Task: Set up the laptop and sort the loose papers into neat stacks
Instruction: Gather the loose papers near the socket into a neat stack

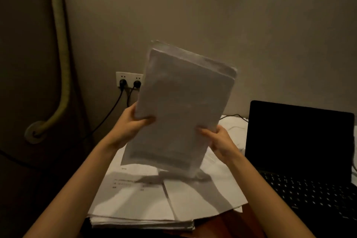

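Both hands were clamped on a thick sheaf of white paper (pixel 181 106), held upright above the desk: the left hand (pixel 133 123) gripped its edge at nine o'clock, the right hand (pixel 218 139) at four o'clock. Its upper corners looked soft and uneven. Smooth sheets could be fanned out or spilled if the grip were loosened. Flat loose white papers (pixel 154 199) were spread beneath at six o'clock. An open black laptop (pixel 297 141) stood at three o'clock, screen dark.
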